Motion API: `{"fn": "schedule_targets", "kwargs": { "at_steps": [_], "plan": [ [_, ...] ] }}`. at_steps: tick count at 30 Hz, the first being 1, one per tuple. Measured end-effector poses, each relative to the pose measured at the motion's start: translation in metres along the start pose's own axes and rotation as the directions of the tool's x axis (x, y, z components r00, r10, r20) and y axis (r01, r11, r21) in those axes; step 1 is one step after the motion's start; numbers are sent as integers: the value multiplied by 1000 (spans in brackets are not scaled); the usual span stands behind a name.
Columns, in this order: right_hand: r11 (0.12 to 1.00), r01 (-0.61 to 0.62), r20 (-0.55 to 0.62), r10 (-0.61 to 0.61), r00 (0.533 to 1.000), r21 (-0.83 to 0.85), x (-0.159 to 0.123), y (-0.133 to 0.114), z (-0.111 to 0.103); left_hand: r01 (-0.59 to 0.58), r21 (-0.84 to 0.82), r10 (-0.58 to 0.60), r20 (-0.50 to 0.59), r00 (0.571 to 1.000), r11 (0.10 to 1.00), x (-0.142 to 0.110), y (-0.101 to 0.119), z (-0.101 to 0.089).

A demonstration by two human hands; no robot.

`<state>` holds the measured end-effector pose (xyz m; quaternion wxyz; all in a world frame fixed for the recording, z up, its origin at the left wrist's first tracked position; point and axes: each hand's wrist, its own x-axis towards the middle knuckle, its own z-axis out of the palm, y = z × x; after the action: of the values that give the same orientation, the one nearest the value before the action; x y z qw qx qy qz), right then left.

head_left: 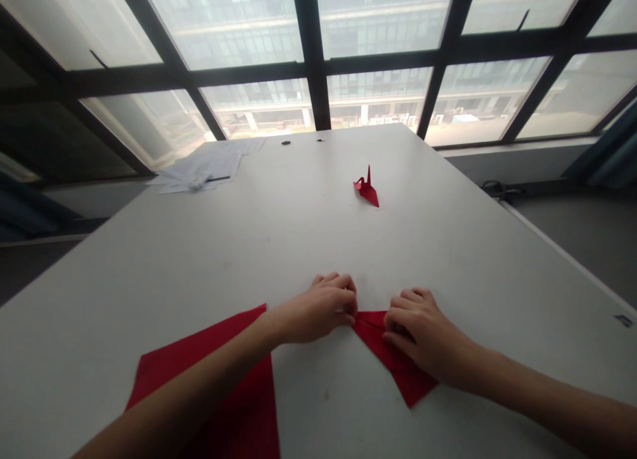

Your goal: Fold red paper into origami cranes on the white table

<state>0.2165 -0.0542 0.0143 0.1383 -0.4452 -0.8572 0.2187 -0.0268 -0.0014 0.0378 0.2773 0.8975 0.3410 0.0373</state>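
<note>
A folded piece of red paper (382, 343) lies on the white table (308, 247), its narrow corner pointing left. My left hand (332, 305) pinches that corner between thumb and fingers. On the paper's right part rests my right hand (421, 329), fingers curled and the thumb against the folded layers; it covers much of that side. Under my left forearm, a larger sheet of red paper (249, 393) is spread flat, partly hidden by the arm. Farther back stands a red paper crane (367, 190) with its pointed tail or neck up.
White paper sheets (213, 160) with a dark pen (219, 178) and a crumpled whitish piece (198, 183) lie at the table's far left. Dark-framed windows (313, 54) rise behind the table. A dark coiled object (500, 190) sits beyond the right edge.
</note>
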Motion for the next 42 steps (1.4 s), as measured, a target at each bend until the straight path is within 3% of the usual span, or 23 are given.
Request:
{"fn": "schedule_targets", "kwargs": {
  "at_steps": [8, 20, 38, 42],
  "plan": [
    [1000, -2, -37, 2, 999, -4, 0, -1, 1, 29, 93, -29, -1, 1000, 995, 3, 7, 7],
    [997, -41, -15, 42, 999, 63, -3, -1, 1, -1, 58, -4, 79, 997, 998, 2, 6, -3],
    [999, -41, -29, 40, 999, -8, 0, -1, 7, -8, 291, 16, -26, 1000, 957, 1, 17, 12],
    [999, -35, -66, 33, 997, -25, 0, 0, 12, 29, 386, 3, -83, 997, 922, -3, 33, 14]
  ]
}}
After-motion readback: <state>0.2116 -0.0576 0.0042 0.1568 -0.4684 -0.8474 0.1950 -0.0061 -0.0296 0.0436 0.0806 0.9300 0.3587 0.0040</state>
